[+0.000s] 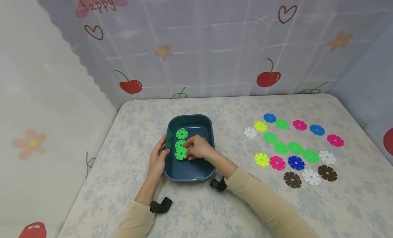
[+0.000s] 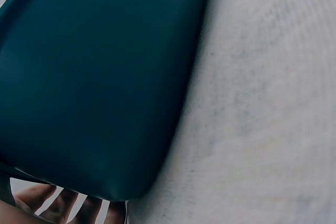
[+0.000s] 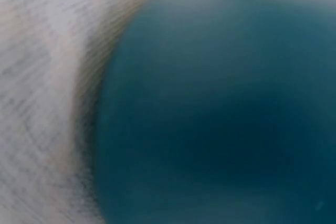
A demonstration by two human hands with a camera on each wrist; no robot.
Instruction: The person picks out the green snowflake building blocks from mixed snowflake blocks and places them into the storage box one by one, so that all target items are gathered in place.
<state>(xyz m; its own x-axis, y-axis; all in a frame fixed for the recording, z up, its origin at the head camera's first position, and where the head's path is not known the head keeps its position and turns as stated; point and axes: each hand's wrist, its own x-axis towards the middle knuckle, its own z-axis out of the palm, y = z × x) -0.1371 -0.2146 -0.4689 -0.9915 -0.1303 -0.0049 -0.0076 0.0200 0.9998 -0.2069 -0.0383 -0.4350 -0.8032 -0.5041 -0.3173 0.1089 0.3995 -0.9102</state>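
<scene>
In the head view, a dark teal plastic basin stands on the table with several green notched plastic discs inside. The left hand grips the basin's left side, thumb over the rim and fingers along the outer wall. Its fingers show under the basin's edge in the left wrist view. Inside the basin, the right hand has its fingers curled and pinches a green disc at its right edge. The right wrist view holds only the blurred basin wall; the fingertips are hidden there.
To the basin's right lie several more notched discs: green, yellow, pink, blue, white and brown. A patterned cloth covers the table. A printed curtain hangs behind it.
</scene>
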